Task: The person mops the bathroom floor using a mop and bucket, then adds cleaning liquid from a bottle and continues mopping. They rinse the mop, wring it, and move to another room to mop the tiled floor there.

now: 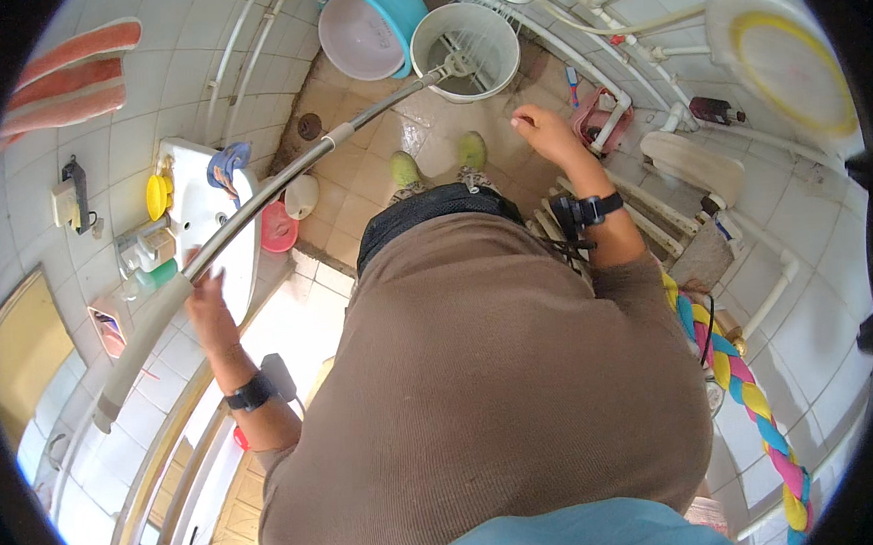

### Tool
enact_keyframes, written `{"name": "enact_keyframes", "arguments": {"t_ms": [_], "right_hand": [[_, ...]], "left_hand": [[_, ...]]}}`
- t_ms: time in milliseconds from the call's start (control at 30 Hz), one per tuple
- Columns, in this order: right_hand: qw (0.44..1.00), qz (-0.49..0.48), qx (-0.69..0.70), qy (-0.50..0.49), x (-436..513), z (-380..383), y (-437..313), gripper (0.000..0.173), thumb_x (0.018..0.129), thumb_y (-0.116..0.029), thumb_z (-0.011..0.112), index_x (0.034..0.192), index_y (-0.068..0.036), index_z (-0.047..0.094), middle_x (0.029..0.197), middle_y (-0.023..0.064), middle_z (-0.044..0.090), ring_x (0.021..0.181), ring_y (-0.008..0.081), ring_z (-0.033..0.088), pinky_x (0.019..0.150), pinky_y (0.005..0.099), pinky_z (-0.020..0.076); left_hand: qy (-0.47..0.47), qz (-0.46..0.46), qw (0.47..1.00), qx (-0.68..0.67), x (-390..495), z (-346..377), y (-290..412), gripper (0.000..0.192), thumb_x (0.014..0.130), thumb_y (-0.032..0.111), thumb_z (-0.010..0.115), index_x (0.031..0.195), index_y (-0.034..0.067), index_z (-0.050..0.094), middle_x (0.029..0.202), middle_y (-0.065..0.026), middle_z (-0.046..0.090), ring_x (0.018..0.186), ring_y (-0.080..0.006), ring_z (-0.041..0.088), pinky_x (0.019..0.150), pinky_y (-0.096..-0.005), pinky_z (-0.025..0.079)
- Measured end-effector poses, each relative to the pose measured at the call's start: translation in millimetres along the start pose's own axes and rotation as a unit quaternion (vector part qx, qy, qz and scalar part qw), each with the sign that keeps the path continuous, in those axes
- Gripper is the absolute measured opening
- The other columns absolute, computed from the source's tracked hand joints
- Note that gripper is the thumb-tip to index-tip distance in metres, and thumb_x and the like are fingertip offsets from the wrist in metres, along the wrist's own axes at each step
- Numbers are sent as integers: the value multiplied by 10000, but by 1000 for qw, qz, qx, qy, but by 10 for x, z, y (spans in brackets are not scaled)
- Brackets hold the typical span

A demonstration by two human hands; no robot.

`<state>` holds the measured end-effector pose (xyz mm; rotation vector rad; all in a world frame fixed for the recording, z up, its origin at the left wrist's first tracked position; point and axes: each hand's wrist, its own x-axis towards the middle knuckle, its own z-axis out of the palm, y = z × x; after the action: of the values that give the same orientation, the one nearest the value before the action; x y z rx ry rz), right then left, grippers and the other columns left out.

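My left hand (210, 301) is closed around the metal pole of a mop (297, 165), just below its grey plastic grip. The pole slants up to the right, and its pale head end (459, 63) is inside a white bucket (498, 87). Thin streams of water fall into the bucket from above. My right hand (540, 133) is raised to the right of the bucket with nothing seen in it, its fingers partly curled; it touches neither the pole nor the bucket. What lies on the bucket's bottom is hard to make out.
A white basin (360, 38) and a blue basin (414, 10) lean left of the bucket. A washbasin (210, 202) with a blue cloth (229, 168) stands at left. A pink basin (279, 228) lies below it. Pipes, a pink container (601, 119) and a radiator (653, 219) are at right.
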<state>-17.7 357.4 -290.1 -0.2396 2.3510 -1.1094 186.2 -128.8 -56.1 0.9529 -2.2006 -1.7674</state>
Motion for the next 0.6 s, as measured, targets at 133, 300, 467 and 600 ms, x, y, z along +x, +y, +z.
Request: {"name": "enact_keyframes", "arguments": {"t_ms": [133, 300, 467, 600], "right_hand": [[987, -28, -57, -145, 257, 184, -374, 280, 884, -264, 608, 991, -5, 614, 888, 141, 657, 810, 254, 621, 735, 355, 481], [952, -301, -39, -42, 378, 615, -1360, 446, 798, -280, 686, 1129, 2, 590, 1021, 178, 643, 939, 327, 608, 844, 396, 473], [943, -294, -42, 153, 525, 807, -1934, 456, 732, -205, 730, 1123, -11, 600, 1021, 163, 636, 990, 337, 571, 884, 421, 436], [934, -283, 96, 194, 533, 672, -2108, 331, 724, -76, 674, 1042, -20, 604, 911, 122, 613, 853, 267, 572, 752, 347, 456]], "left_hand": [[-127, 232, 939, -219, 203, 14, 318, 496, 878, 374, 638, 1265, 85, 525, 1402, -207, 442, 1341, -371, 366, 1145, -489, 199], [-314, 350, 852, -231, 320, 957, 839, 315, 806, 309, 696, 959, 75, 552, 983, -195, 606, 1051, -389, 569, 940, -527, 425], [-284, 349, 813, -370, 400, 1668, 1335, 171, 755, 52, 600, 900, 28, 513, 740, -148, 541, 643, -252, 539, 639, -370, 465], [-279, 395, 809, -333, 290, 1909, 1591, 135, 776, 72, 561, 891, 29, 507, 759, -142, 530, 640, -226, 498, 611, -342, 429]]}}
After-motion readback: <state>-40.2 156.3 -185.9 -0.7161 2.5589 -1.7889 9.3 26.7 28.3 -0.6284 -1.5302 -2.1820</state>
